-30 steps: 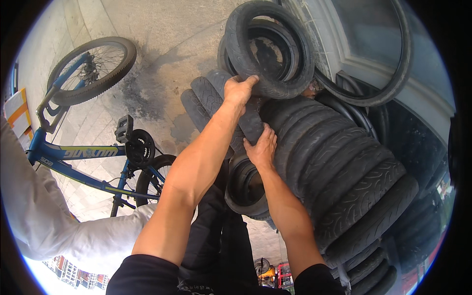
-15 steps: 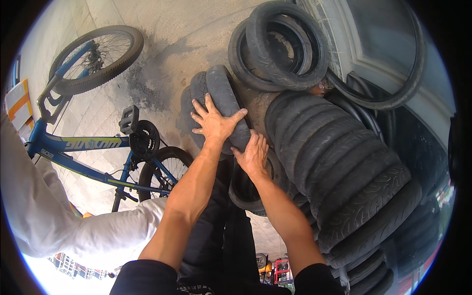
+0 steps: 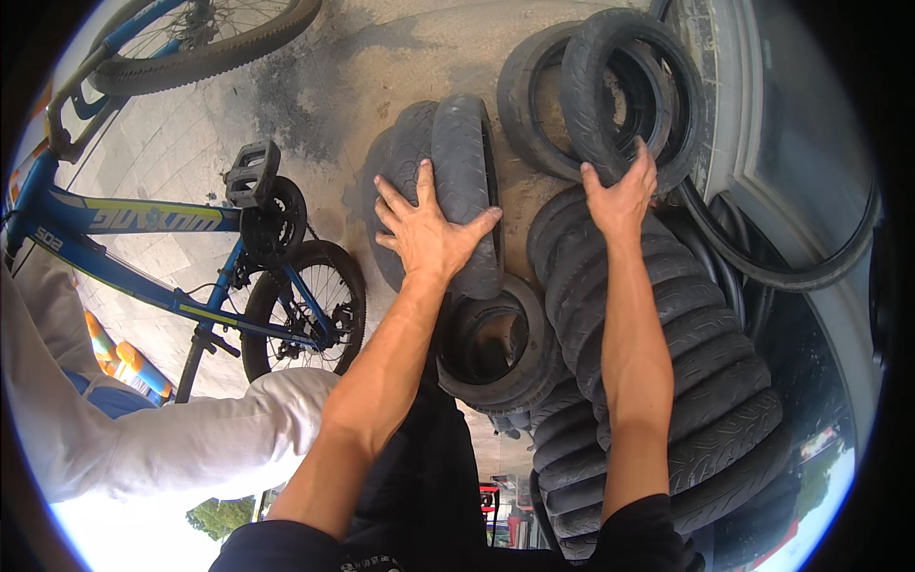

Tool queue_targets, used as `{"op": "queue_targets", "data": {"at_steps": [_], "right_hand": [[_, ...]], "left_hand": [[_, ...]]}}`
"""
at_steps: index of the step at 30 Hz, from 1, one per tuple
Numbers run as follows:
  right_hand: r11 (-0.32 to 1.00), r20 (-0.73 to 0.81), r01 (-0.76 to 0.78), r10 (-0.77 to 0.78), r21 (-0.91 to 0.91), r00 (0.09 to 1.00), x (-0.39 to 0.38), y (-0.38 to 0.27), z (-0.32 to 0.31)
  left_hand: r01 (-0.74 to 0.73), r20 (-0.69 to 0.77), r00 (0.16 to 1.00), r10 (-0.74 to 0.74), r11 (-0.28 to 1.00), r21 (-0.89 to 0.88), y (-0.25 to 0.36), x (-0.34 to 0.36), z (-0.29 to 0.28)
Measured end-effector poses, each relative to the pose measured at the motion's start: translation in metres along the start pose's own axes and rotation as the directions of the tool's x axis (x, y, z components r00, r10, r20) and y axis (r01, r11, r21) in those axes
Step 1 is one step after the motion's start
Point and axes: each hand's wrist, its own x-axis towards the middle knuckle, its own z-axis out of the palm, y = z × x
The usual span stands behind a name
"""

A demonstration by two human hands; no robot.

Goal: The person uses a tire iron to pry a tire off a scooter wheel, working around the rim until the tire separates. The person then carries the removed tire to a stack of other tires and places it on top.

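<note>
Tyres [image 3: 459, 162] standing bunched to the left of the long tyre row [image 3: 705, 343] now have only the left hand [image 3: 427, 234] on them, its fingers fanned wide across the treads rather than wrapped around anything. The right hand [image 3: 620, 198], against that bunch half a second ago, has gone to the row's far end, thumb and fingers parted at the edge of a loose tyre [image 3: 581, 86] just beyond it; contact cannot be told. One hand apparently steadies the bunch, leaving the other available for the loose tyre.
</note>
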Motion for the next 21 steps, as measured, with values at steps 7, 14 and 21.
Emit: {"op": "queue_targets", "data": {"at_steps": [7, 14, 21], "right_hand": [[0.973, 0.619, -0.182, 0.229, -0.140, 0.751, 0.060, 0.032, 0.018], [0.990, 0.472, -0.075, 0.124, -0.122, 0.873, 0.042, 0.021, 0.007], [0.990, 0.360, 0.053, -0.002, -0.133, 0.933, -0.029, -0.008, 0.041]], "left_hand": [[0.011, 0.002, 1.000, -0.011, 1.000, -0.021, 0.001, 0.005, 0.002], [0.023, -0.020, 1.000, -0.023, 1.000, -0.012, -0.003, 0.012, -0.003], [0.034, -0.006, 0.999, -0.035, 0.999, -0.013, 0.001, 0.012, -0.004]]}}
